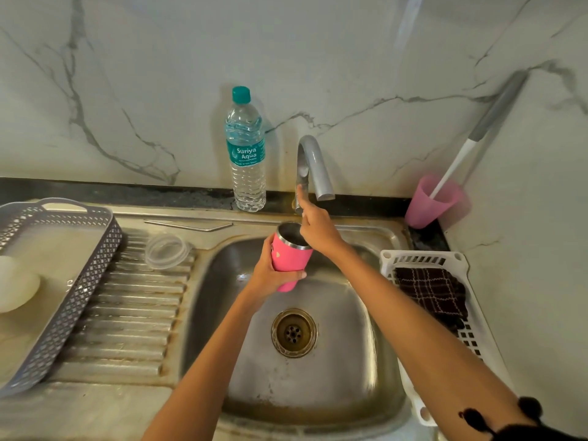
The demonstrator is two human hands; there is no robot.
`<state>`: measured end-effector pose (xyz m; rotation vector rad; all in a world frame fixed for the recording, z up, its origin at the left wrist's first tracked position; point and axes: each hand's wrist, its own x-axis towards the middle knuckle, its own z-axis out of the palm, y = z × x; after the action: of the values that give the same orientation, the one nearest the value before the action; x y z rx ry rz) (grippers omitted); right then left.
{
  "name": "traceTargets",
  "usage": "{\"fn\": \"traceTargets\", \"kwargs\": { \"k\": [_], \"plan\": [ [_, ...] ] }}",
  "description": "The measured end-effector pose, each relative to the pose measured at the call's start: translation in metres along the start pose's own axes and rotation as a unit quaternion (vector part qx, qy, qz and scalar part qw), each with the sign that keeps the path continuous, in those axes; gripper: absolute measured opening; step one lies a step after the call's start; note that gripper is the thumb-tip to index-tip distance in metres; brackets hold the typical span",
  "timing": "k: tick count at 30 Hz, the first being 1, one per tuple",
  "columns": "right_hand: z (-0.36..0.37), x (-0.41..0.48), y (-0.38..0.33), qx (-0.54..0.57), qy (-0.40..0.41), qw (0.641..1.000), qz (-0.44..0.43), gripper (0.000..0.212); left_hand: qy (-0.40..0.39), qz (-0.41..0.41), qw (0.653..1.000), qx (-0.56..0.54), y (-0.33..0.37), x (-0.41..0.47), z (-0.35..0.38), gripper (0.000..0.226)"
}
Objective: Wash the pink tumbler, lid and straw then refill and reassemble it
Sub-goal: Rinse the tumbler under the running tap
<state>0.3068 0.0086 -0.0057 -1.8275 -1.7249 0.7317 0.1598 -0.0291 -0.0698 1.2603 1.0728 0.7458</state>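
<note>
1. One scuffed steel sink [350, 361].
2. One curved grey tap [313, 160], your right hand [318, 232] laying a straight forefinger on it.
3. One pink steel-rimmed tumbler [289, 259], tilted over the sink, gripped in your left hand [270, 275].
4. One clear round lid [167, 251] and one thin metal straw [187, 225], lying off to the left.

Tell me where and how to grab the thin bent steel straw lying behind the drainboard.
Pinch the thin steel straw at the middle of its long straight run, from above, fingertips either side. It lies flat on the sink ledge, so nothing slips under it; the short bent end would likely let it swing.
</note>
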Motion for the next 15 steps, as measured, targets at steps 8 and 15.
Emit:
{"fn": "traceTargets", "kwargs": {
  "k": [8, 15],
  "plan": [
    [0.006, 0.007, 0.004, -0.042, -0.045, 0.998, -0.003, 0.086, -0.004, 0.001, 1.000, 0.020, -0.007, 0.003, -0.001, 0.097],
    [0.009, -0.030, -0.006, -0.020, -0.034, 0.999, -0.023, 0.061, 0.003, 0.021, 0.999, 0.039, -0.014, -0.001, -0.004, 0.098]
  ]
}}
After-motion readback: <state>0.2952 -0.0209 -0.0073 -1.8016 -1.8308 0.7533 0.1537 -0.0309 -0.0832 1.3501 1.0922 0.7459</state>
